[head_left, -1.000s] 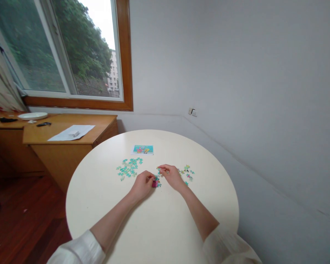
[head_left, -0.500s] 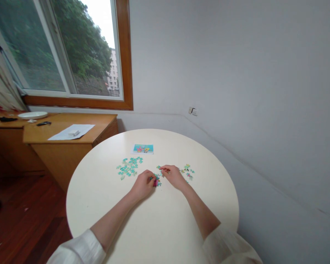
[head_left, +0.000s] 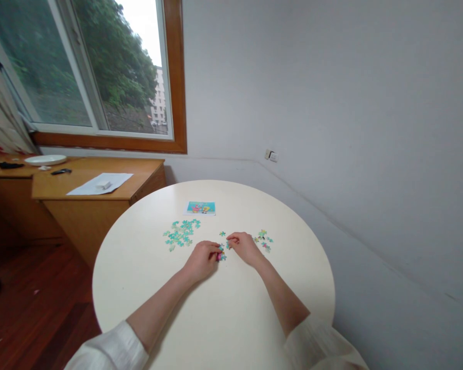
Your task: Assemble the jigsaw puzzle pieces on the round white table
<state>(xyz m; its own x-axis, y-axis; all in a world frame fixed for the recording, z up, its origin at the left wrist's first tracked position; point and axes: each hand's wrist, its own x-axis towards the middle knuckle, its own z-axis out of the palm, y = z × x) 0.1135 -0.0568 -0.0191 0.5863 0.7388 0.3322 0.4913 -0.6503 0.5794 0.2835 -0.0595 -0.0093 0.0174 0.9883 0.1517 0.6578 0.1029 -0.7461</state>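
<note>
On the round cream table [head_left: 216, 318], my left hand [head_left: 201, 260] is closed, its fingertips pinching a small joined cluster of pink and teal puzzle pieces [head_left: 220, 254]. My right hand [head_left: 245, 246] is closed just to the right, thumb and forefinger pinching a small teal puzzle piece [head_left: 228, 243] right beside that cluster. A pile of loose teal pieces [head_left: 180, 234] lies to the left of my hands. A smaller scatter of pieces [head_left: 264, 240] lies to the right. A small reference picture card [head_left: 201, 208] lies further back on the table.
A wooden desk [head_left: 100, 198] stands at the left under the window, bearing a white sheet of paper [head_left: 99, 185], a white plate [head_left: 45, 160] and small dark items. Grey walls close in behind and to the right. A wall socket [head_left: 270, 155] sits low on the wall.
My right hand has drawn back slightly toward my left hand, bringing its pinched piece down next to the pink and teal cluster. My left hand stays nearly still.
</note>
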